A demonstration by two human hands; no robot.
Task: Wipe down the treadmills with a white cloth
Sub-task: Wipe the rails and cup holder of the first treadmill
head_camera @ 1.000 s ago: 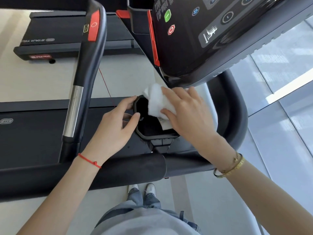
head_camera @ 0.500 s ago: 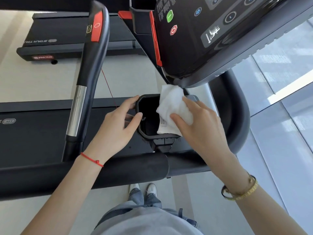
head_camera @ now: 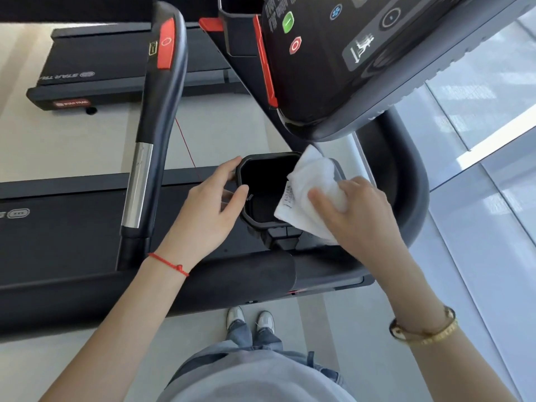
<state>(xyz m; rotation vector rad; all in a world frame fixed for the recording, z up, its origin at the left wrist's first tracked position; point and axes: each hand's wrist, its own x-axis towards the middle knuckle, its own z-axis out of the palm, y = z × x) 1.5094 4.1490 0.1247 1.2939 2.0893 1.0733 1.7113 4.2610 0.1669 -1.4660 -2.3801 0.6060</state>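
A black cup holder (head_camera: pixel 262 224) juts out below the treadmill console (head_camera: pixel 333 68). My left hand (head_camera: pixel 211 207) grips its left rim, thumb on the inner edge. The white cloth (head_camera: pixel 313 187), with a small label on it, lies over the holder's right rim. My right hand (head_camera: pixel 359 213) holds the cloth there, thumb on top of it. A black handrail (head_camera: pixel 153 134) with a red button and a silver band runs up on the left.
A curved black front bar (head_camera: pixel 232 280) crosses below the hands, and the grey frame arm (head_camera: pixel 412 181) bends round on the right. A second treadmill deck (head_camera: pixel 95 68) lies at the far left. A glass wall (head_camera: pixel 478 140) stands to the right. My shoes (head_camera: pixel 249 317) show on the pale floor.
My right hand has drawn the cloth from inside the cup holder out over its right rim, to the right. My left hand has kept its grip on the left rim.
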